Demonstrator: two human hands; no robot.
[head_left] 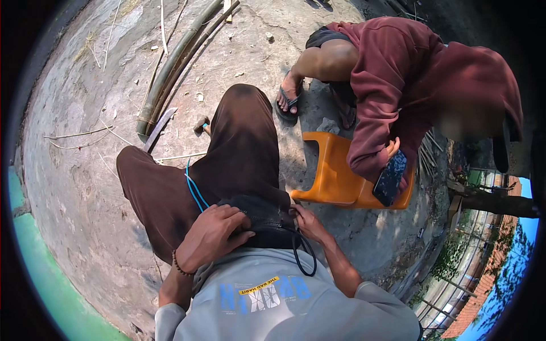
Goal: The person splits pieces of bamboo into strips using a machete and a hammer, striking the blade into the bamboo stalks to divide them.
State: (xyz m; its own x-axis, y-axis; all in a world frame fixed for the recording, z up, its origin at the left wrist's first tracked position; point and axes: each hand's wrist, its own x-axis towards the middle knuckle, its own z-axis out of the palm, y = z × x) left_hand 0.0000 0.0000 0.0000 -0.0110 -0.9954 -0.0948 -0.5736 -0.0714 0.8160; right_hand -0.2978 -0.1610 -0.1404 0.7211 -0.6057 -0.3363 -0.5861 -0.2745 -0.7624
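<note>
A black waist bag (267, 220) lies across my lap, over brown trousers (239, 142). My left hand (219, 230) rests on its left part, fingers loosely bent and the thumb held apart. At the bag's right end, my right hand (310, 223) is closed in a pinch; what is between the fingertips is too small to make out. A black cord loop (307, 258) hangs from the bag onto my grey shirt (261, 307). Thin blue cords (195, 190) run over my left thigh and vanish beside my left hand.
Beyond my knees lie a machete (161, 128), a hammer (202, 125) and bamboo poles (170, 74) on rough concrete. An orange plastic stool (335, 170) stands to my right. Over it bends a person in a maroon hoodie (387, 74), holding a phone (391, 179).
</note>
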